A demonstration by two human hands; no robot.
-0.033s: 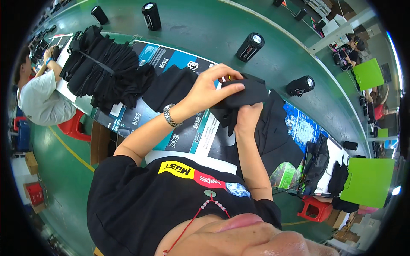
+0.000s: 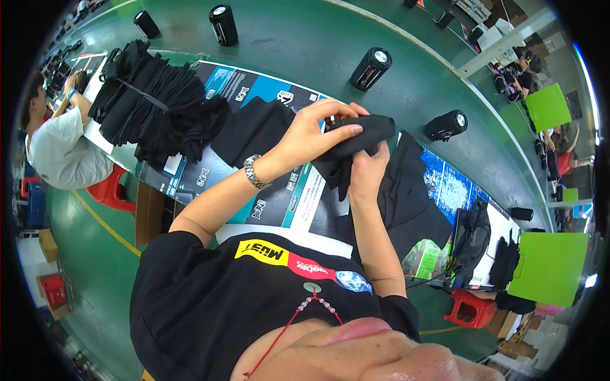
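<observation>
My left hand (image 2: 311, 136) has its fingers (image 2: 346, 130) wrapped over a folded black garment (image 2: 365, 130), and my right hand (image 2: 367, 171) grips it from beneath, fingers closed on the cloth. I hold it raised above the table (image 2: 279, 197), with a heap of black garments (image 2: 155, 105) off left.

Head-worn fisheye, apparently looking steeply down, close above worktable (image 2: 190, 168)

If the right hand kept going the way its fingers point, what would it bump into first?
Probably nothing new: the right hand already grips the black folded cloth directly above it. Past that lies the left hand, though depth is hard to judge.
</observation>
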